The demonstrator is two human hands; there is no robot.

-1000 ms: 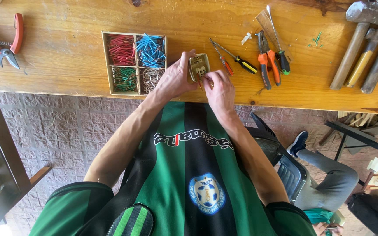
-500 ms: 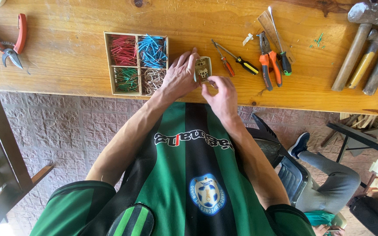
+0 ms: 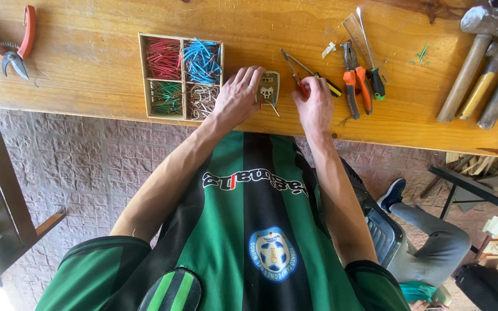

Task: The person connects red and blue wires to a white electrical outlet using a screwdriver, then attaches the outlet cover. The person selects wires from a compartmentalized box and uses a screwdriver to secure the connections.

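The left hand [image 3: 236, 98] holds the small socket part [image 3: 267, 89] steady on the worktop [image 3: 87, 80] while the right hand [image 3: 315, 103] fingers pinch a red screwdriver [image 3: 298, 80].

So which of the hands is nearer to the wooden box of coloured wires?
The left. The left hand lies just right of the four-compartment wooden box of coloured wires, almost touching its edge. The right hand is farther right, beyond the small beige socket part.

A wooden workbench [image 3: 87, 69] carries a wire tray [image 3: 182, 76], pliers [image 3: 357, 86], hammers [image 3: 479, 57].
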